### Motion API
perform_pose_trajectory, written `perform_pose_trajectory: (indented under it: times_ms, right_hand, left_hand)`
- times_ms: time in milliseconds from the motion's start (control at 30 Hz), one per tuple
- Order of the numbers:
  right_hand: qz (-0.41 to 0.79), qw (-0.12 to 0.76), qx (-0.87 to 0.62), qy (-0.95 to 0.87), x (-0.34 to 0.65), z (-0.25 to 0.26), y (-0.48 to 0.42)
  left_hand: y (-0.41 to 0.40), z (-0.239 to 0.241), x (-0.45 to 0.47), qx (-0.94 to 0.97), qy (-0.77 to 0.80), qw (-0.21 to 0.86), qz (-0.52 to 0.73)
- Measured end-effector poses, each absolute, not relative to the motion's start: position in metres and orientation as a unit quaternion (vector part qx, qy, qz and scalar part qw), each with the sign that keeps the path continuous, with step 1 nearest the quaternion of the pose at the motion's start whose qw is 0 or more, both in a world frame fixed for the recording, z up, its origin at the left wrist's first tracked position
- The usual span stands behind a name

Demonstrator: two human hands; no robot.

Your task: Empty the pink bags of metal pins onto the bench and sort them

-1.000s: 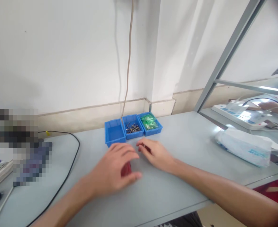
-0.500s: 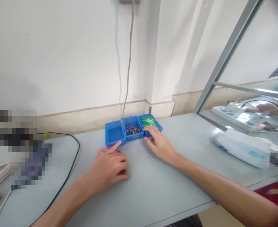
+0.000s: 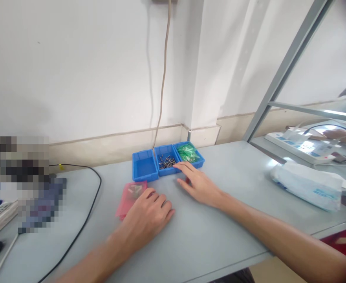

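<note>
My left hand (image 3: pixel 151 208) is palm down over the table, its fingers bent close together and their tips tucked out of sight. Whatever lies under them is hidden. Against its left side is a pink plastic bag (image 3: pixel 127 200) with a pale patch, partly covered by the hand. My right hand (image 3: pixel 200 184) has its fingers apart, the fingertips at the front edge of the middle blue bin (image 3: pixel 168 171), which contains several small metal screw-like pieces (image 3: pixel 167 162). To its right, another blue bin (image 3: pixel 200 163) holds green plastic bags (image 3: pixel 188 152). The left blue bin (image 3: pixel 145 169) shows a bare bottom.
A black cable (image 3: pixel 94 196) curves along the table's left side. White plastic packaging (image 3: pixel 308 186) lies at the right, near a grey metal frame (image 3: pixel 279 80). Beyond the frame are a power strip (image 3: pixel 296 147) and part of another person's hand (image 3: pixel 342 135). The wall borders the table's back.
My left hand has moved right and its stretched finger has bent in, uncovering more of the pink bag. My right hand has shifted slightly from the green bags toward the middle bin's front edge.
</note>
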State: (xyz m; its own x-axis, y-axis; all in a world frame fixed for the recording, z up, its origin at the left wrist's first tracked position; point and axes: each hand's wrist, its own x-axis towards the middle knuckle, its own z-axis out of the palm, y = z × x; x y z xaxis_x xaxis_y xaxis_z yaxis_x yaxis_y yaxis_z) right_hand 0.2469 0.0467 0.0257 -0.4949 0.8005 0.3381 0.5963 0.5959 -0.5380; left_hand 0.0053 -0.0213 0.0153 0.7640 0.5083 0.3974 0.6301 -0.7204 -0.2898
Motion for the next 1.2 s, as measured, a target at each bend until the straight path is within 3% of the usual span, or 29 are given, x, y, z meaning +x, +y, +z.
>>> perform_pose_trajectory:
  times_ms: [333,567,667,933,1067,1200]
  right_hand:
    - [0.214,0.401,-0.484,-0.748,0.247,0.038,0.039]
    - [0.177,0.313,-0.565,-0.742,0.248,0.038,0.048]
    - [0.177,0.316,-0.571,-0.736,0.250,0.035,0.051]
    - [0.272,0.407,-0.474,-0.732,0.248,0.038,0.045]
    - [0.313,0.451,-0.405,-0.731,0.252,0.046,0.042]
    - [0.435,0.443,-0.354,-0.700,0.252,0.048,0.039]
  left_hand:
    - [-0.035,0.019,0.013,-0.916,-0.286,0.212,-0.183]
    - [-0.032,0.017,0.012,-0.880,-0.358,0.225,-0.215]
    - [-0.029,0.014,0.017,-0.887,-0.364,0.196,-0.207]
    - [-0.033,0.012,0.017,-0.882,-0.356,0.114,-0.288]
    - [-0.031,0.012,0.011,-0.861,-0.374,0.132,-0.318]
    - [-0.026,0.015,0.005,-0.849,-0.392,0.161,-0.314]
